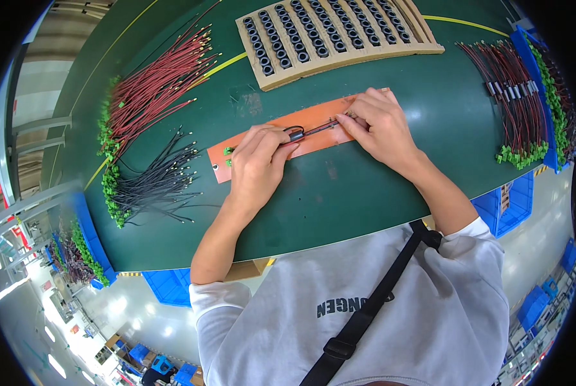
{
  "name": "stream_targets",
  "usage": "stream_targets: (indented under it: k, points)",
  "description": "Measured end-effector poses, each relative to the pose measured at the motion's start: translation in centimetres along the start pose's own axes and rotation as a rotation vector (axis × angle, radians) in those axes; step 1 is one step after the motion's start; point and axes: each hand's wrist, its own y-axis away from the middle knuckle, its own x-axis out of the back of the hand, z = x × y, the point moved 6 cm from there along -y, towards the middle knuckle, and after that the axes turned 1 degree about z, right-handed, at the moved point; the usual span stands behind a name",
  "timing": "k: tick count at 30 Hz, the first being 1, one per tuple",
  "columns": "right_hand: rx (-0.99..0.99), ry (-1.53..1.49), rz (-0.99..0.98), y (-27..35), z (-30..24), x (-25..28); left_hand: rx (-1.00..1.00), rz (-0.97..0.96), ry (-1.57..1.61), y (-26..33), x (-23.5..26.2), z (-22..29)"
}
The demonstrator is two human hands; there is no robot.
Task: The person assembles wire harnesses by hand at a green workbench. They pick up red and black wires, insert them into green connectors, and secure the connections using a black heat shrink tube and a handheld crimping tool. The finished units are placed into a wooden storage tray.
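Black ring core [294, 134] and wires [320, 127] between both hands.

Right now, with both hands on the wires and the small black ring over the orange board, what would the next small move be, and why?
Probably the right hand feeds the wires a little further leftward through the black ring. The left hand pinches the ring over the orange board, and the wires lie in line with it, pinched by the right fingertips.

Bare green table [339, 193] lies open at 6 o'clock of the orange board [314, 119]. At 12 o'clock the cardboard tray of black rings [333, 35] blocks; at 9 o'clock, red wires [156, 87] and black wires [156, 183]; at 3 o'clock — 1 wire bundle [513, 96].
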Motion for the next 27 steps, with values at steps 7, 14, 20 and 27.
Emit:
stream_targets:
  k: [7, 14, 20, 27]
  points:
    - [-0.07, -0.042, -0.029, 0.1, 0.9, 1.0, 0.179, -0.041, 0.099, -1.2, -1.8, -0.1]
    - [-0.072, -0.017, -0.023, 0.5, 2.0, 1.9, 0.139, -0.044, 0.128, -2.3, -3.4, 1.1]
    - [-0.154, -0.072, -0.013, 0.5, 3.6, 2.9, 0.124, -0.031, 0.141, -2.1, -3.5, 1.0]
    - [-0.254, -0.172, -0.004, 1.4, 4.8, 2.8, 0.223, -0.275, 0.328, -4.8, -3.4, 1.0]
